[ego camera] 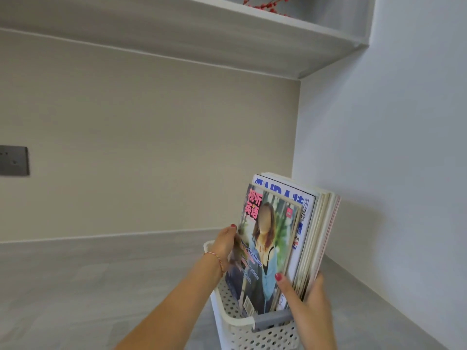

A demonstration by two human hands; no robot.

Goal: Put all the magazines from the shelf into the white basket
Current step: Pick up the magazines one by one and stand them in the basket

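A stack of several magazines (283,238) stands upright in the white perforated basket (252,332) on the grey counter. The front cover shows a person in a blue jacket with pink Chinese lettering. My left hand (223,245) grips the left edge of the front magazine. My right hand (307,299) clasps the stack's lower right side, thumb on the front cover. The magazines' lower ends are hidden inside the basket.
A grey counter (101,286) runs along the beige back wall. A white side wall (391,173) stands close on the right of the basket. A shelf (227,39) hangs overhead with red berry twigs (267,5) on it. A dark wall socket (14,160) sits at left.
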